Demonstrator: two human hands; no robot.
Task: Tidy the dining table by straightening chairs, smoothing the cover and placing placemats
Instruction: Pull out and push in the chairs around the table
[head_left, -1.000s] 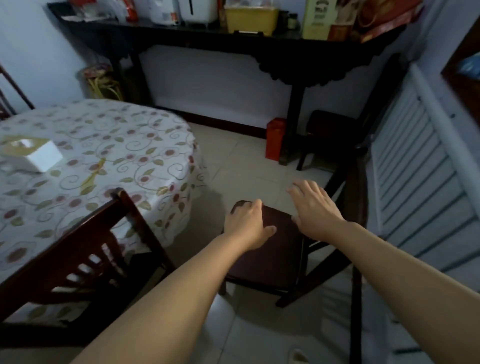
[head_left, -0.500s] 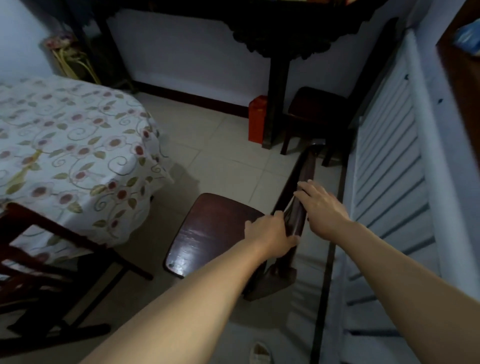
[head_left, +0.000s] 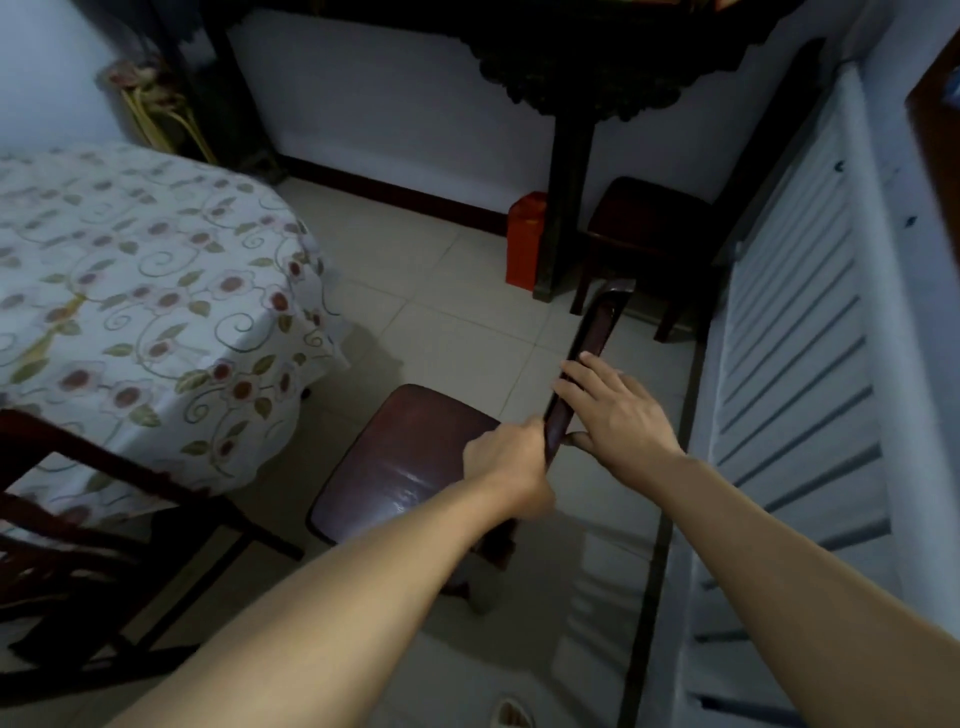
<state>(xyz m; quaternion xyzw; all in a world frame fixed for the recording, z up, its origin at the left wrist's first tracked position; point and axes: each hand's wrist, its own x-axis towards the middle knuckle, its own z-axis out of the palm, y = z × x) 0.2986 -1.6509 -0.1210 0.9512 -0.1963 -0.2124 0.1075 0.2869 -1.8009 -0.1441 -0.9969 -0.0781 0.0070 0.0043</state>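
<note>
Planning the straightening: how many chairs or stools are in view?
3: held chair at centre, another chair beside the table at left, dark stool against the far wall. Others may be hidden.

The room is dim, with pale walls (head_left: 395, 98) and a dark skirting board along the bottom. The floor (head_left: 447, 322) is laid with light square tiles. A dark carved side table (head_left: 582, 78) stands against the far wall, a red box (head_left: 525, 240) just beside its leg and a low dark stool (head_left: 649, 218) near it. A white louvred panel (head_left: 800, 364) runs along the right
</note>
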